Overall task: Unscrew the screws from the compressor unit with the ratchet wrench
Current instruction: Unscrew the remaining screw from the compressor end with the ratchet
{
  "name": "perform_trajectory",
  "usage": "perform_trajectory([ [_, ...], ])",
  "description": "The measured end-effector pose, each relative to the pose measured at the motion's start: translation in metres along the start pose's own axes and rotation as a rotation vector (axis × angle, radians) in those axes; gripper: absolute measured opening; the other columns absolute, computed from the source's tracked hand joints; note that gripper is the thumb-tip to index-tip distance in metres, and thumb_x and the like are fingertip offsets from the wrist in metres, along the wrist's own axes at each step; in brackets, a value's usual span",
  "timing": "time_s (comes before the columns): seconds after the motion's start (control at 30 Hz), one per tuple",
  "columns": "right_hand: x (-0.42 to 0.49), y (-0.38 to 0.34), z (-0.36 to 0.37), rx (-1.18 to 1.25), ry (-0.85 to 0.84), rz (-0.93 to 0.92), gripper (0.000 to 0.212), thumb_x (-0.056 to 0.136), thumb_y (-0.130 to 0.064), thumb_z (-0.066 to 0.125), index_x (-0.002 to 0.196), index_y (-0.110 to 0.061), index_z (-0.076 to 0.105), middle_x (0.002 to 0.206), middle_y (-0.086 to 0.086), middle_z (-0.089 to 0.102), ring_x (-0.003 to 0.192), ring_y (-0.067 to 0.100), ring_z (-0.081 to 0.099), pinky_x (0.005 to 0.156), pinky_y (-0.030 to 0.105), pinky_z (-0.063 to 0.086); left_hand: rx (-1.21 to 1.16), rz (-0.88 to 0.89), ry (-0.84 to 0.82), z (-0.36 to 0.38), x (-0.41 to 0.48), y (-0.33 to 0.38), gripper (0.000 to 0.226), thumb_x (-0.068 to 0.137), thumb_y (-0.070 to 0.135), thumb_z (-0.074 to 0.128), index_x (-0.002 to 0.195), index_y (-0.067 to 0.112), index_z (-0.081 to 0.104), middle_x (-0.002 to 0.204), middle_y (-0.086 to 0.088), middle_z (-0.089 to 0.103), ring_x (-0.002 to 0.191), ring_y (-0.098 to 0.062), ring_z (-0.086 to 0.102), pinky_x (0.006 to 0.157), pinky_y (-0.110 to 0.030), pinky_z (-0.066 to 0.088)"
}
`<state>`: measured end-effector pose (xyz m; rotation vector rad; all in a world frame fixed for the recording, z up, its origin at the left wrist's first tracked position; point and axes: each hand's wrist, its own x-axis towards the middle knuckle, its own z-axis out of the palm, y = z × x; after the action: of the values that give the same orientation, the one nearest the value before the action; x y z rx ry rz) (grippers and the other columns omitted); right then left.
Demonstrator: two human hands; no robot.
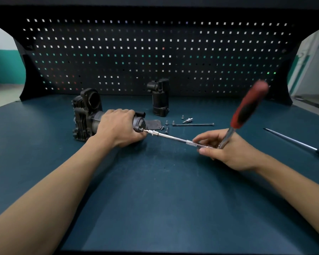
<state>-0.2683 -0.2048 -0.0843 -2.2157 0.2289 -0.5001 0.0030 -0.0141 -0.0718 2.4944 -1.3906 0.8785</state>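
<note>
From my remote seat I see the compressor unit (85, 115) lying on its side on the bench (155, 199), left of the middle and nearer the back edge than the front. The left hand (118, 126) is curled over its cylindrical body, gripping it. The right hand (226, 150) pinches the head end of the ratchet wrench (247, 107) between thumb and fingers; the red-and-black handle stands up and away, blurred. A chrome extension bar (173, 138) runs from that hand to a screw (141, 130) in the unit's right end, socket touching it. Just behind the bar lie loose screws (167, 122), a long bolt (191, 124) and a dark flat plate (155, 124). A black part (160, 100) stands upright near the back edge, before the pegboard (155, 52). A screwdriver (293, 139) lies at the right edge.
</note>
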Motion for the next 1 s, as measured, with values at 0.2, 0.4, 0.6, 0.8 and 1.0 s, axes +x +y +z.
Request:
perform_trajectory([
  [0.2, 0.006, 0.007, -0.001, -0.302, 0.122, -0.343, 0.039, 0.086, 0.006, 0.070, 0.106, -0.026, 0.075, 0.094, -0.015, 0.070, 0.087, 0.005, 0.067, 0.077, 0.016, 0.049, -0.026, 0.007, -0.171, -0.006, 0.006, -0.005, 0.086, 0.057, 0.090, 0.051, 0.113, 0.025, 0.056, 0.110, 0.003, 0.064, 0.105, -0.023, 0.059, 0.088, -0.039, 0.040],
  [0.4, 0.009, 0.009, -0.001, -0.422, 0.166, -0.480, 0.040, 0.084, 0.013, 0.067, 0.111, -0.016, 0.075, 0.093, -0.011, 0.066, 0.082, 0.011, 0.064, 0.075, 0.026, 0.050, -0.031, -0.012, -0.198, -0.008, 0.004, -0.006, 0.093, 0.056, 0.094, 0.048, 0.121, 0.028, 0.057, 0.124, 0.005, 0.059, 0.120, -0.023, 0.051, 0.106, -0.046, 0.034],
  [0.6, 0.005, 0.006, -0.002, -0.445, 0.181, -0.493, 0.036, 0.084, 0.013, 0.068, 0.109, -0.012, 0.075, 0.095, -0.002, 0.069, 0.084, 0.021, 0.066, 0.074, 0.040, 0.054, -0.022, -0.083, -0.148, -0.005, 0.003, 0.003, 0.064, 0.060, 0.080, 0.048, 0.092, 0.025, 0.052, 0.101, 0.002, 0.066, 0.102, -0.024, 0.059, 0.104, -0.045, 0.036],
  [0.8, 0.007, 0.009, -0.002, -0.312, 0.170, -0.406, 0.036, 0.086, 0.006, 0.071, 0.106, -0.024, 0.074, 0.095, -0.013, 0.069, 0.088, 0.011, 0.067, 0.078, 0.020, 0.050, 0.021, -0.047, -0.045, -0.001, 0.003, 0.002, 0.062, 0.056, 0.078, 0.043, 0.085, 0.024, 0.052, 0.091, 0.001, 0.066, 0.090, -0.025, 0.061, 0.082, -0.038, 0.041],
  [1.0, 0.006, 0.009, 0.000, -0.042, 0.082, -0.173, 0.029, 0.085, -0.018, 0.076, 0.103, -0.041, 0.074, 0.099, -0.018, 0.075, 0.090, -0.004, 0.069, 0.078, 0.006, 0.047, 0.033, -0.024, -0.030, 0.003, 0.003, 0.000, 0.062, 0.059, 0.079, 0.041, 0.085, 0.024, 0.052, 0.090, 0.001, 0.067, 0.089, -0.024, 0.061, 0.083, -0.039, 0.042],
])
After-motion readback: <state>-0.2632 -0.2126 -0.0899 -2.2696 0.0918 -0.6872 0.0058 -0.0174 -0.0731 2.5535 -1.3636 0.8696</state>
